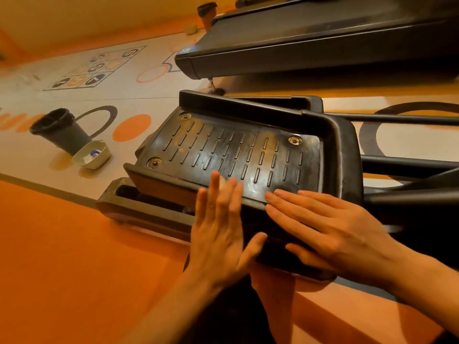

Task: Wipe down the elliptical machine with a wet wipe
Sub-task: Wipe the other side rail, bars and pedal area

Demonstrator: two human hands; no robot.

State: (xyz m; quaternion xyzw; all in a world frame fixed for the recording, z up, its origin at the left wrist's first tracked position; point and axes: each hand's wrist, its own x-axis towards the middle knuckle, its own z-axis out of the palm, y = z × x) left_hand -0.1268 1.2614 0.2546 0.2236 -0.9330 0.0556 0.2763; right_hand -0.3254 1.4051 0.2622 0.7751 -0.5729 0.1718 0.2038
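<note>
Pedal [236, 150] wiping is the step in hand, we judge: our left hand [218, 219] lies flat at its near edge, fingers straight and close together, over a pale scrap that may be the wipe [224, 181], while our right hand [323, 227] rests flat on the near rim, fingers straight and barely apart. Next we need a firm sweep across the pedal's ribbed face toward its far edge.

Single head view, wide-angle, rolled sideways, facing forward and down. Very near elliptical pedal [231, 150], frame centre. Left hand [218, 232] 6 o'clock, right hand [330, 232] 5 o'clock. Floor [62, 244] recedes toward 10 o'clock.
</note>
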